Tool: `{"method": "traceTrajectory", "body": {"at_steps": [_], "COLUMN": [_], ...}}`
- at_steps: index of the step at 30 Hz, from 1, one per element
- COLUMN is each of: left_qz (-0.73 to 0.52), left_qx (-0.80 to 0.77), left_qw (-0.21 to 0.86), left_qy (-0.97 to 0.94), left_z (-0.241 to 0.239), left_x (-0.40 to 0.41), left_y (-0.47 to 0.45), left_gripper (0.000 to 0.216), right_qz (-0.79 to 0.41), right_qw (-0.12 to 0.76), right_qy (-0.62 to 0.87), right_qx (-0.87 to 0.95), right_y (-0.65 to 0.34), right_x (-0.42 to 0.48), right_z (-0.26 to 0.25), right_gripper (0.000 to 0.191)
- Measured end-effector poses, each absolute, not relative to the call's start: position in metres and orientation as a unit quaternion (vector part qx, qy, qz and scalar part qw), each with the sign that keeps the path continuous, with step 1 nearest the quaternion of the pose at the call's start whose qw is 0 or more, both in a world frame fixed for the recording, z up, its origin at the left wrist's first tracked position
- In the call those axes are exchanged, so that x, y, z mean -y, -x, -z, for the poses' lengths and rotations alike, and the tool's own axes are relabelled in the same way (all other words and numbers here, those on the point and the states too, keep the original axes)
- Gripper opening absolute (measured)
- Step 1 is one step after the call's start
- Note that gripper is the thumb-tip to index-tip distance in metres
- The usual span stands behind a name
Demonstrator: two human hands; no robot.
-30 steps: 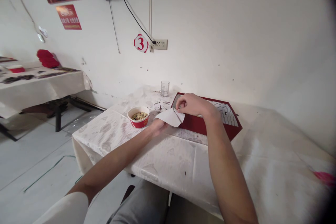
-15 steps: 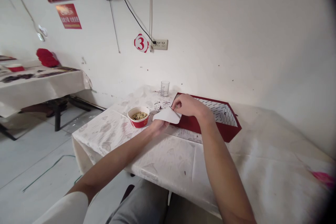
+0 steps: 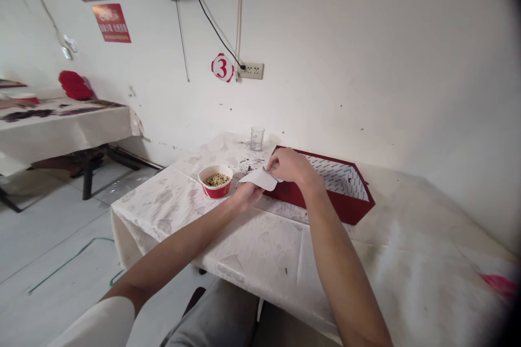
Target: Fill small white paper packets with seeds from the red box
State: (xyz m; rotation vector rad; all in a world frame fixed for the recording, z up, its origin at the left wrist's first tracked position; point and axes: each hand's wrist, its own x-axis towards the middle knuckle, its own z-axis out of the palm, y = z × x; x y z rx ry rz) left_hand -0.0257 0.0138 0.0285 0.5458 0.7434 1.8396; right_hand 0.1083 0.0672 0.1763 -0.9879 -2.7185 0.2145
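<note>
A sheet of white paper (image 3: 260, 178) is held between my two hands over the table, close to the near left end of a long open red box (image 3: 348, 207). My left hand (image 3: 246, 196) grips the paper from beneath, its fingers partly hidden by the sheet. From the right, my right hand (image 3: 290, 165) pinches the upper edge, where the paper bends. Just left of my left hand stands a red and white paper bowl (image 3: 216, 191) with many small pale and dark bits inside.
A clear glass (image 3: 256, 139) and scattered dark bits (image 3: 249, 168) lie toward the wall. The patterned tablecloth (image 3: 171, 211) covers my table. Another table (image 3: 61, 133) stands at the left, with a red bundle (image 3: 75, 85) and someone's hand (image 3: 18, 103) at its edge.
The paper's right side has bent over near my right fingers, and a fold edge now shows. Both hands stay almost in place. A person's hand has appeared at the far left table.
</note>
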Motion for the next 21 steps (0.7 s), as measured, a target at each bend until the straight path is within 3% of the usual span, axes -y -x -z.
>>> {"method": "traceTrajectory", "body": {"at_steps": [11,16,21], "left_qz": [-0.771,-0.762,-0.753], "left_qx": [-0.318,-0.298,-0.25], "left_qw": [0.491,0.526,0.57], "left_qy": [-0.25,-0.234,-0.211], "left_z": [-0.034,-0.034,-0.033], "left_x": [-0.01,-0.013,-0.016], "left_y": [0.023,0.025,0.027], "left_gripper": [0.041,0.031,0.024], "right_qz": [-0.028,-0.022,-0.049], "right_qw": [0.123,0.12,0.126], "right_qy": [0.342,0.332,0.335], "right_qx": [0.931,0.936,0.933], "right_y": [-0.093,-0.092,-0.096], "right_x": [-0.065,-0.062,-0.064], "right_z": [-0.164,-0.165,-0.167], "right_gripper": [0.012,0.022,0.014]}}
